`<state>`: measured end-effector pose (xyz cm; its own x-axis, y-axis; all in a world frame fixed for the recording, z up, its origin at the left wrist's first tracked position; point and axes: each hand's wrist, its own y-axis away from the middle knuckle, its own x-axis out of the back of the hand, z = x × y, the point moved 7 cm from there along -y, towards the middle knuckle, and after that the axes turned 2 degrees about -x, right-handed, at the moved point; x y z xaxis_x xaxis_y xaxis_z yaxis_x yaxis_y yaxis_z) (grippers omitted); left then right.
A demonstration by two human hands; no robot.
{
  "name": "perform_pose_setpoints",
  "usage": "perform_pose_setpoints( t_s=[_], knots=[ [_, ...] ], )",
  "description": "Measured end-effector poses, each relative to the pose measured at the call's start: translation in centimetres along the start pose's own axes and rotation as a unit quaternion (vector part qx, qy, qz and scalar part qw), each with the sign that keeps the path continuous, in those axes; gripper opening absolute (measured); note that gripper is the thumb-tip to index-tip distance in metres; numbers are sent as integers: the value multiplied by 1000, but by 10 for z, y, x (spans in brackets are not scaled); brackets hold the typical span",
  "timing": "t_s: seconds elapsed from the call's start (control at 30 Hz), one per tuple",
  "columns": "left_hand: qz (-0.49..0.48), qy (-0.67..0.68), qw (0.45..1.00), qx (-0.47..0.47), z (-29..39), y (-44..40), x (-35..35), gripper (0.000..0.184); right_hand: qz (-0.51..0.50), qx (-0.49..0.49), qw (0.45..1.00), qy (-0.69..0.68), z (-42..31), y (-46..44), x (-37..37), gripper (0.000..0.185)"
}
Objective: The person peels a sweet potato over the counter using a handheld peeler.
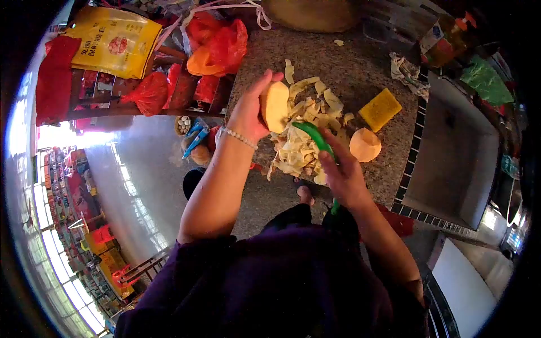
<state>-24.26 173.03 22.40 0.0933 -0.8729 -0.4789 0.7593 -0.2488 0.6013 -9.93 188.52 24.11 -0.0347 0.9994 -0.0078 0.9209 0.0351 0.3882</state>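
Observation:
My left hand [251, 112] is wrapped round a pale yellow, peeled-looking potato [275, 107], with a beaded bracelet at the wrist. In my right hand [345, 176] is a green-handled peeler [311, 133], its curved end just right of and below the potato, apart from it. Under and between the hands lies a heap of thin pale peelings [297, 149] on the speckled counter [265, 50]. A round, pale orange peeled piece [365, 145] rests right of the heap, beside a yellow sponge [380, 110].
A sink [451, 152] with a black tiled edge lies to the right. A crumpled cloth [408, 73] is near its corner. Red plastic bags [217, 42] and a yellow bag [115, 42] are at the upper left. A round board [315, 12] stands at the counter's far edge.

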Motion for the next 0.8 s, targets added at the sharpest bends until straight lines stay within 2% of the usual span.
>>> perform_pose_setpoints(
  t_s=[0.1,0.2,0.23,0.27,0.3,0.4,0.47,0.5,0.6,0.67,0.7,0.73,0.77,0.8],
  knots=[
    [-13,-29,999,-9,-19,0,-6,34,57,99,992,47,-23,-16,-10,45],
    [75,5,997,3,-33,-8,-3,34,115,133,982,72,-37,-21,-17,45],
    [85,18,994,-64,-29,-5,-2,31,118,134,982,60,-29,-17,-24,45],
    [91,35,993,-63,-31,-4,0,30,120,137,982,50,-22,-14,-29,45],
    [97,53,992,-61,-33,-5,5,28,139,186,969,81,-24,-9,-30,44],
    [136,36,987,-77,-38,-8,24,28,94,123,987,36,-6,0,-27,45],
    [185,-1,980,-77,-30,-10,31,26,44,35,998,33,13,9,-33,45],
    [175,-3,982,-74,-31,-14,29,24,54,44,997,29,14,11,-36,45],
    [187,-8,981,-53,-32,-26,40,27,18,-40,999,-15,20,12,-35,44],
    [211,-25,973,-95,-22,-31,57,23,19,20,999,20,25,9,-29,44],
    [215,-26,971,-103,-19,-36,71,21,54,122,987,92,23,14,-28,43],
    [224,-27,968,-108,-22,-41,85,18,57,108,989,83,36,14,-30,43],
    [174,12,979,-103,-29,-49,81,19,59,93,991,74,41,15,-33,42],
    [177,20,981,-75,-36,-41,69,20,60,80,993,64,45,15,-35,42]
  ],
)
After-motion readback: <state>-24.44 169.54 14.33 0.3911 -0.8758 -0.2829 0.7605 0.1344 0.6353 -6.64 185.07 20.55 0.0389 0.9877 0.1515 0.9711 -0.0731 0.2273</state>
